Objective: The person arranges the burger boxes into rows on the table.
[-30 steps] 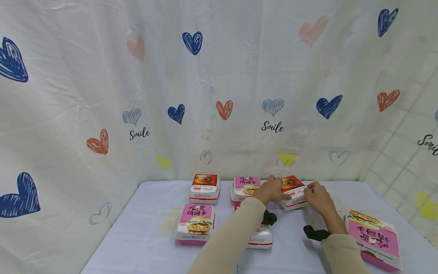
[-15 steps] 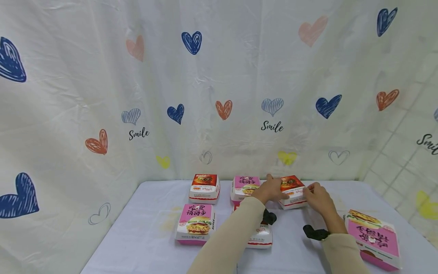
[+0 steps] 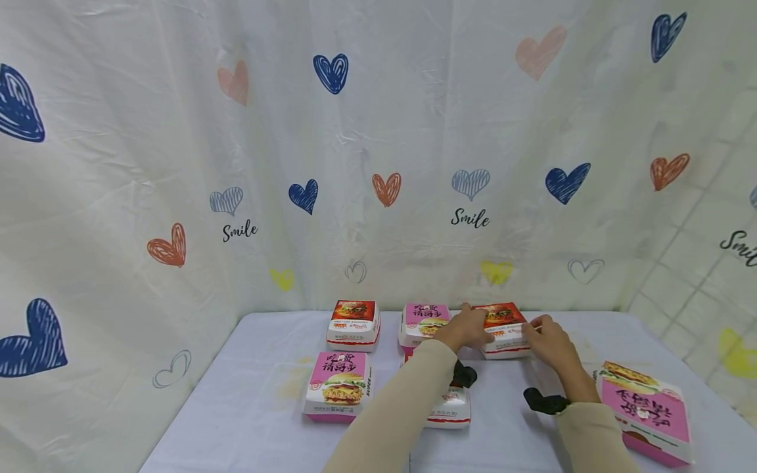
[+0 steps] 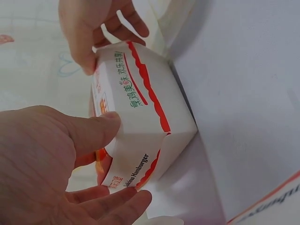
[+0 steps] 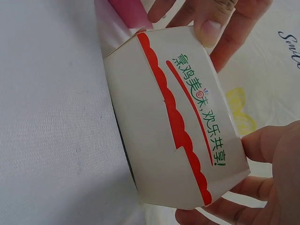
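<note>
A red-and-white hamburger box [image 3: 506,341] sits at the back right of the table, a burger picture on its lid. My left hand [image 3: 470,328] grips its left side; in the left wrist view that thumb lies over the lid's edge with the fingers along the side. At the opposite side my right hand [image 3: 551,341] holds the box, its thumb [image 5: 262,143] on the top edge and fingers curled along the wall. The box's front [image 5: 178,117], with green writing above a wavy red band, faces the right wrist camera. Its back is hidden.
Left of my hands stand a pink burger box [image 3: 424,322] and a red one [image 3: 353,325] in the back row. Nearer are another pink box [image 3: 338,387] and a red one [image 3: 451,410], partly behind my left sleeve. A large pink box [image 3: 647,414] lies at right.
The held hamburger box has turned from a slant to nearly square with the back row, shifting slightly left. Both hands have moved a little with it; the other boxes stay put.
</note>
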Tool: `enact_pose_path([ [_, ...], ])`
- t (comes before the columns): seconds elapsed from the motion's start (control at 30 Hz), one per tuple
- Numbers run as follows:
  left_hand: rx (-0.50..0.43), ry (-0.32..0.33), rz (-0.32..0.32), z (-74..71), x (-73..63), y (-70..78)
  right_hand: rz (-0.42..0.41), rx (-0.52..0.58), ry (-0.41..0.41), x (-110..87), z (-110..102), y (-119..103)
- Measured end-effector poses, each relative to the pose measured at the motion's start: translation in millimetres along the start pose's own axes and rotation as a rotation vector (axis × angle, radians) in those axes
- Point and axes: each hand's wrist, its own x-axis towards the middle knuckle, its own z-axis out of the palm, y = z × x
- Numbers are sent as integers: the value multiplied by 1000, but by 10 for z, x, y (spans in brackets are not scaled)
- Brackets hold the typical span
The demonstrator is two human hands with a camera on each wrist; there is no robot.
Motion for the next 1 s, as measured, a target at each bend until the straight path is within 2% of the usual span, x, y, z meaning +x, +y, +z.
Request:
enact_pose_path([
  [0.37, 26, 3, 46, -6, 29, -34, 9, -17, -24, 14, -10, -3],
  [0.6, 26, 4, 49, -6, 32, -34, -13, -55, 8, 54, 18, 41],
  [1.0, 29, 1, 33, 12, 56, -40, -32, -58, 3, 71, 21, 44],
])
